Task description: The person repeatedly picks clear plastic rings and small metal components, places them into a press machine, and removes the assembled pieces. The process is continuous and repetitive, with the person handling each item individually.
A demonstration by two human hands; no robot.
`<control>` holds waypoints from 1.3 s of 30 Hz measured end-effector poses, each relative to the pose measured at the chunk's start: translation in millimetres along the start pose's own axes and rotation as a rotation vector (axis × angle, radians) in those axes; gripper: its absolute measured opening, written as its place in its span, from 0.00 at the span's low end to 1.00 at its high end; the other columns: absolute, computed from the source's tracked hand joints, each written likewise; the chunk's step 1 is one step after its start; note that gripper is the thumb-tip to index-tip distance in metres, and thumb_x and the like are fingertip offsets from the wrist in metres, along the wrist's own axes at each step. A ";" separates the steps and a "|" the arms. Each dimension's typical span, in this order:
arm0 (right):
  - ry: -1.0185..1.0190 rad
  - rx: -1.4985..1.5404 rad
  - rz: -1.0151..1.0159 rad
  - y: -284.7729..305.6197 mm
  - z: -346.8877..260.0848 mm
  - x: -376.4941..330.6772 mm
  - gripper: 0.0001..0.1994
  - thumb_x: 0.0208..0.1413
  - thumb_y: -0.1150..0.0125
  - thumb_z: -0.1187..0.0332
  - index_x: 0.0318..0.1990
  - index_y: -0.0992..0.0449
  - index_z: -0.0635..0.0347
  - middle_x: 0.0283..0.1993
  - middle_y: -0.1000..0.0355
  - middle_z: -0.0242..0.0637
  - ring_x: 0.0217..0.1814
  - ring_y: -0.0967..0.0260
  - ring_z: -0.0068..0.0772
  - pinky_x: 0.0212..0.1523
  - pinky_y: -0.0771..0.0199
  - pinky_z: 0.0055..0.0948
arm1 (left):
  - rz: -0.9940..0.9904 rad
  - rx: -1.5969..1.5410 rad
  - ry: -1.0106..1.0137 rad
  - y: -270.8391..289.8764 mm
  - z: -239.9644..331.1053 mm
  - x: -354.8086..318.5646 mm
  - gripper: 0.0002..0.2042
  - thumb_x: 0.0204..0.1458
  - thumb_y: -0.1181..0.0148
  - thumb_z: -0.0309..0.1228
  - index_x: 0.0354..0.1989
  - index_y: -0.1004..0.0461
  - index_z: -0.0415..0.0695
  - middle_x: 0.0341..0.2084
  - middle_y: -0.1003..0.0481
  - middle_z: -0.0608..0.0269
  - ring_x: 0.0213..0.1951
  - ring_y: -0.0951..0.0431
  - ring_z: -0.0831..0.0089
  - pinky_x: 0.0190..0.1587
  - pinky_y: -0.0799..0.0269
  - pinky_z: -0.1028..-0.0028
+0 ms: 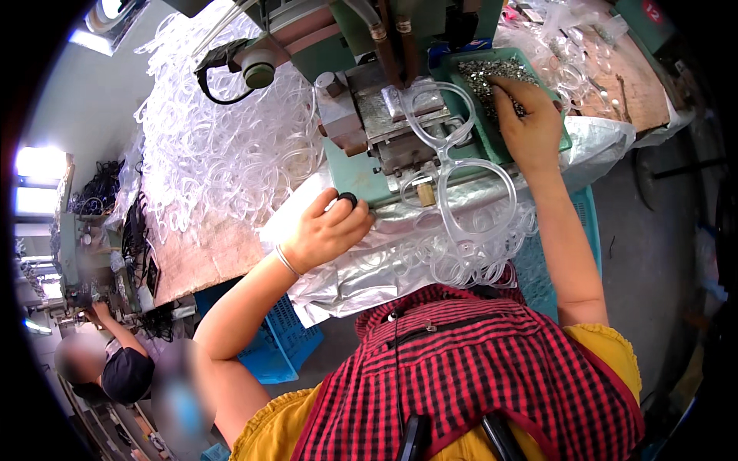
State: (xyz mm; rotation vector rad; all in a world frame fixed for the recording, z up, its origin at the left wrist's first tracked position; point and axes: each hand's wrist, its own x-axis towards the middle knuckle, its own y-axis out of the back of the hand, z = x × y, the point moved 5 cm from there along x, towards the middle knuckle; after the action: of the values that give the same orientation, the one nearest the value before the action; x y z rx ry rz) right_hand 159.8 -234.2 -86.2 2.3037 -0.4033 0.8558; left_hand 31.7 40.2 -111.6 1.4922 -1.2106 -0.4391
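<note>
A clear plastic eyeglass frame (pixel 447 163) rests with one end on the metal fixture (pixel 401 107) of a green bench machine. Its other lens ring hangs over the near edge of the machine. At the left of the fixture, my left hand (pixel 327 230) is closed around a black round knob (pixel 347 200). My right hand (pixel 532 123) reaches into a green tray (pixel 567 143) of small shiny metal parts (pixel 484 75). Its thumb and index finger come together at the parts; whatever lies between the fingertips is too small to make out.
A big heap of clear eyeglass frames (pixel 223 138) covers the table at left. More frames (pixel 477 257) lie before me on silvery sheeting (pixel 346 284). Blue crates (pixel 269 342) stand below. Another person (pixel 127 369) works at far left.
</note>
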 end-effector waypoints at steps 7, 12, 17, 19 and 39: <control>-0.281 0.209 -0.045 12.7 11.7 -0.9 0.08 0.50 0.37 0.70 0.37 0.18 0.60 0.34 0.22 0.38 0.35 0.25 0.28 0.39 0.29 0.24 | 0.041 -0.127 0.028 2.6 23.0 21.9 0.12 0.38 0.41 0.31 0.34 0.25 0.46 0.35 0.29 0.65 0.37 0.31 0.72 0.44 0.31 0.68; -0.407 0.345 -0.083 28.1 28.7 2.6 0.09 0.51 0.38 0.73 0.39 0.19 0.63 0.34 0.22 0.35 0.36 0.27 0.22 0.39 0.30 0.21 | 0.214 -0.223 0.112 15.0 66.9 150.4 0.14 0.36 0.42 0.31 0.34 0.24 0.40 0.37 0.27 0.56 0.35 0.29 0.64 0.39 0.31 0.67; -0.340 0.237 -0.042 40.0 30.6 -2.1 0.09 0.52 0.40 0.74 0.40 0.19 0.64 0.37 0.23 0.36 0.41 0.27 0.24 0.44 0.30 0.21 | 0.023 -0.363 0.543 -14.3 29.1 180.3 0.13 0.40 0.40 0.27 0.36 0.26 0.37 0.36 0.28 0.55 0.39 0.27 0.59 0.40 0.29 0.66; -0.440 0.324 -0.039 48.9 29.2 -13.4 0.09 0.52 0.40 0.75 0.40 0.19 0.64 0.38 0.23 0.36 0.42 0.27 0.24 0.46 0.31 0.22 | 0.119 -0.595 0.444 29.2 33.3 138.5 0.12 0.41 0.37 0.26 0.37 0.24 0.39 0.35 0.27 0.56 0.41 0.26 0.59 0.43 0.28 0.65; -0.556 1.156 -0.412 -31.9 -96.2 35.1 0.29 0.44 0.37 0.82 0.58 0.36 0.67 0.40 0.26 0.36 0.43 0.29 0.24 0.46 0.30 0.23 | 0.346 0.062 1.029 56.1 -122.6 -58.2 0.09 0.49 0.37 0.23 0.39 0.21 0.42 0.27 0.23 0.60 0.23 0.25 0.68 0.28 0.30 0.73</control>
State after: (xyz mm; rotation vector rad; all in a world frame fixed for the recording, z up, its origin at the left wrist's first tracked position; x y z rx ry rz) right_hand 155.5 -148.9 -21.3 3.4965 0.5026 0.1802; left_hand 81.4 159.5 -41.8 1.2377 -0.6087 0.5626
